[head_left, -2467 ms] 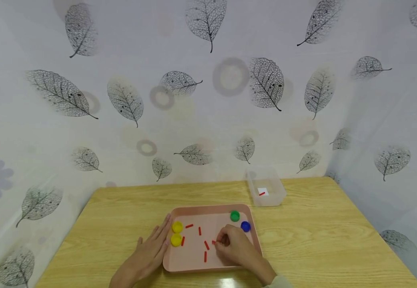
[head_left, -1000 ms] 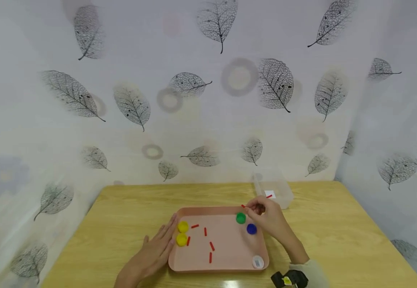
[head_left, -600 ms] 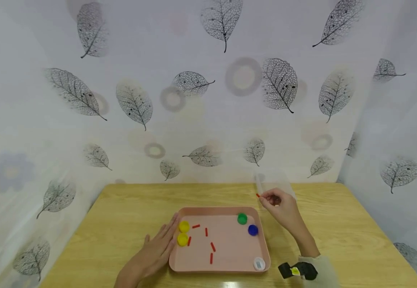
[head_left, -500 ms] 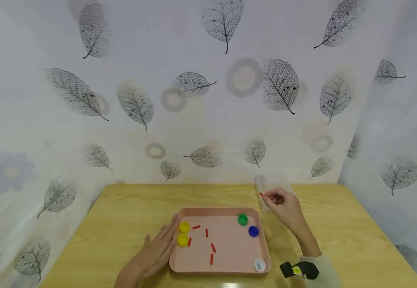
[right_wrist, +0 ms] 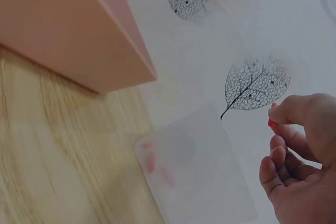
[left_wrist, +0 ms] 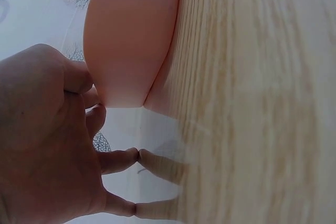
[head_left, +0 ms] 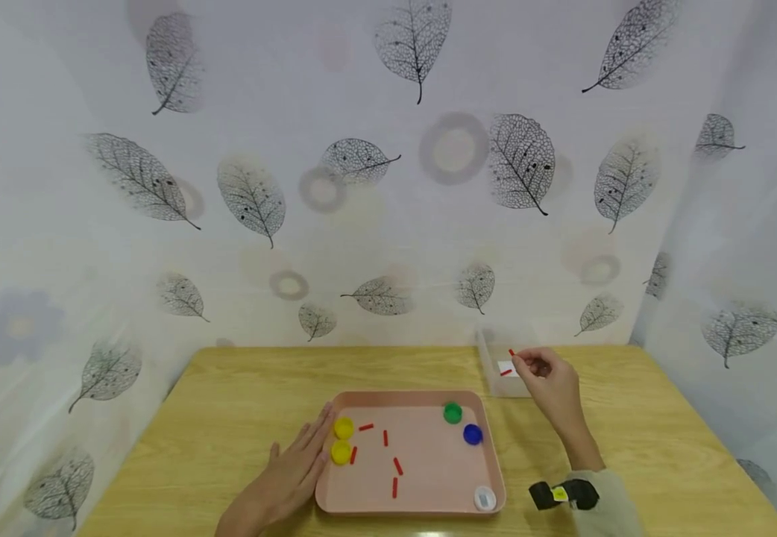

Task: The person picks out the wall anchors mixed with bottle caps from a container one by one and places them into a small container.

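Note:
My right hand (head_left: 556, 388) pinches a short red stick (head_left: 512, 352) between thumb and index finger, above the translucent box (head_left: 487, 373). In the right wrist view a bit of the red stick (right_wrist: 271, 116) shows at the fingertips, with the cloudy box wall (right_wrist: 210, 171) below. Another red stick (head_left: 505, 372) appears inside the box by a white patch. My left hand (head_left: 282, 477) lies with fingers extended against the left side of the pink tray (head_left: 435, 473). Several red sticks, one of them near the front (head_left: 394, 488), lie scattered in the tray.
Two yellow round caps (head_left: 341, 440) sit at the tray's left side. A green cap (head_left: 453, 412) and a blue cap (head_left: 473, 434) are at its right, and a white round piece (head_left: 485, 498) is in the near right corner. Behind the wooden table (head_left: 254, 380) hangs leaf-patterned cloth.
My right hand has carried the pinched red stick from the tray's middle, away and rightward, to over the box. My left hand has kept its place against the tray.

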Demonstrator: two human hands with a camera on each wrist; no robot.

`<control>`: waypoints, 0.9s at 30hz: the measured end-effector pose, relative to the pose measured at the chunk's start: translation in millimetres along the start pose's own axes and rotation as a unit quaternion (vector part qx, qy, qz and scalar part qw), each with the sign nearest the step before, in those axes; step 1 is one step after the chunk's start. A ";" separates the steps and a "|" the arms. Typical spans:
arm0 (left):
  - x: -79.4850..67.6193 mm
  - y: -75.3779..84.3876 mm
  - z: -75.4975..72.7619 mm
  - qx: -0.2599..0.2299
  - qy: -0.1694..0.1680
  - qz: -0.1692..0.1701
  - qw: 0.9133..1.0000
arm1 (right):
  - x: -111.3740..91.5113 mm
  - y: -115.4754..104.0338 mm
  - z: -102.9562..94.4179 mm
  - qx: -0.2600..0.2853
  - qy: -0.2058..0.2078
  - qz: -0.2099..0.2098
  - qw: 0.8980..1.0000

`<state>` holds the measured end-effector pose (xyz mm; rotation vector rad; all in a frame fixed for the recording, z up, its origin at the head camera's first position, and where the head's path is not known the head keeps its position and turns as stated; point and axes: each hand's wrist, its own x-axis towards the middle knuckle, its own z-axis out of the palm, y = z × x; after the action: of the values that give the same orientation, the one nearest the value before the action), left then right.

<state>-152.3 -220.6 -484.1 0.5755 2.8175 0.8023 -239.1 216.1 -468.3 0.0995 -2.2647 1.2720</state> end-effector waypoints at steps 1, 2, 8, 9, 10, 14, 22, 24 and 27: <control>0.0 -0.1 0.1 -0.001 0.000 0.001 1.000 | 0.5 1.7 0.2 -0.002 0.002 0.003 1.000; 0.1 -0.3 0.1 0.001 0.001 0.002 1.000 | 0.9 3.2 0.5 -0.004 0.005 0.006 1.000; 0.6 0.3 -1.8 -0.001 0.003 0.003 1.000 | 2.5 10.2 2.1 -0.012 0.026 0.020 0.999; 0.7 0.3 -2.0 -0.001 0.001 0.003 1.000 | 2.3 10.6 2.2 -0.013 0.028 0.022 0.999; 0.6 0.2 -2.1 -0.002 0.000 0.002 1.000 | 1.9 11.0 2.4 -0.015 0.028 0.025 0.999; 0.2 -1.0 -1.4 0.001 -0.003 0.002 1.000 | 0.2 11.2 3.0 -0.019 0.029 0.033 0.999; 0.7 -2.6 -0.7 0.001 0.001 0.007 1.000 | 0.9 11.2 4.4 -0.022 0.036 0.031 0.999; 1.1 -2.5 -0.4 0.000 0.000 0.005 1.000 | 1.5 11.5 4.4 -0.024 0.037 0.031 0.999; 1.4 -2.4 0.1 -0.003 -0.001 0.002 1.000 | 2.2 12.6 4.1 -0.024 0.036 0.032 0.999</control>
<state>-154.3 -221.8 -485.5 0.5825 2.8122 0.8090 -246.6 220.2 -478.6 -0.0360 -2.2518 1.2321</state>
